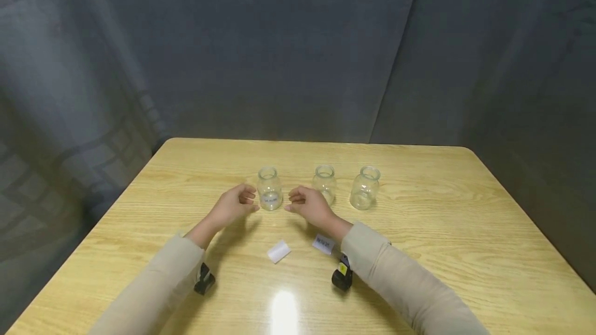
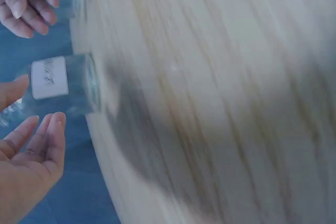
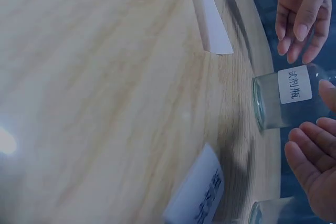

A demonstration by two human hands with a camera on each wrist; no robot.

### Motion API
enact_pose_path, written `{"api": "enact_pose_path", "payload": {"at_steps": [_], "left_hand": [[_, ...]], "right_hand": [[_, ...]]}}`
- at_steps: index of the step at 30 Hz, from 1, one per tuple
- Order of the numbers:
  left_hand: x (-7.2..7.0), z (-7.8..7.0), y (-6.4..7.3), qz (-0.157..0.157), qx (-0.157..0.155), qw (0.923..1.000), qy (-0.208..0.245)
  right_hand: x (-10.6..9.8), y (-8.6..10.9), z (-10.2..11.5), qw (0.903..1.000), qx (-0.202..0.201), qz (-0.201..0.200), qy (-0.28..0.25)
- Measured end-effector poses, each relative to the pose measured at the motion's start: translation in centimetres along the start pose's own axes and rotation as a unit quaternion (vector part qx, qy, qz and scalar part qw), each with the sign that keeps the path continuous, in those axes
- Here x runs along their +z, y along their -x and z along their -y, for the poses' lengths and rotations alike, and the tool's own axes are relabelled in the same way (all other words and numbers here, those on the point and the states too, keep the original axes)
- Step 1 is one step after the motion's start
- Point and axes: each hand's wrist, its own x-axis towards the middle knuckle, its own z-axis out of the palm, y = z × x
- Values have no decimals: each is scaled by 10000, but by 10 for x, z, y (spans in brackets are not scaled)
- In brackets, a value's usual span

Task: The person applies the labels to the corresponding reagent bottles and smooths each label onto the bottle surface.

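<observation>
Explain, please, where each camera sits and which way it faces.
Head: on the head, facing forward and down at the table and jars; left hand, right hand, sleeves show.
Left wrist: worn there, facing the labelled jar; both hands show.
Right wrist: worn there, facing that jar, two cards; both hands show.
Both wrist views share the labelled jar.

glass jars (image 1: pixel 270 186) (image 1: pixel 327 186) (image 1: pixel 365 188): 3 | folded paper cards (image 1: pixel 279 251) (image 1: pixel 323 244): 2 | hands (image 1: pixel 231 203) (image 1: pixel 314 207): 2 | table (image 1: pixel 442 221): 1

White glare on the tabletop (image 1: pixel 433 242) — wrist views dimmer, bluish and softly blurred.
</observation>
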Motion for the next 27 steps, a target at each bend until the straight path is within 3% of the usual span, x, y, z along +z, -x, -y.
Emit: {"api": "enact_pose_path", "payload": {"at_steps": [8,14,27], "left_hand": [[11,-15,10,250,55,9996,-78],[21,-28,13,380,168,9991,81],[50,-39,4,1112,464,9914,501]], "right_hand": [[-10,18,-4,9996,284,-30,-68],[-15,26,-9,9996,252,28,90],[-29,47,-16,9974,457,345,443]]}}
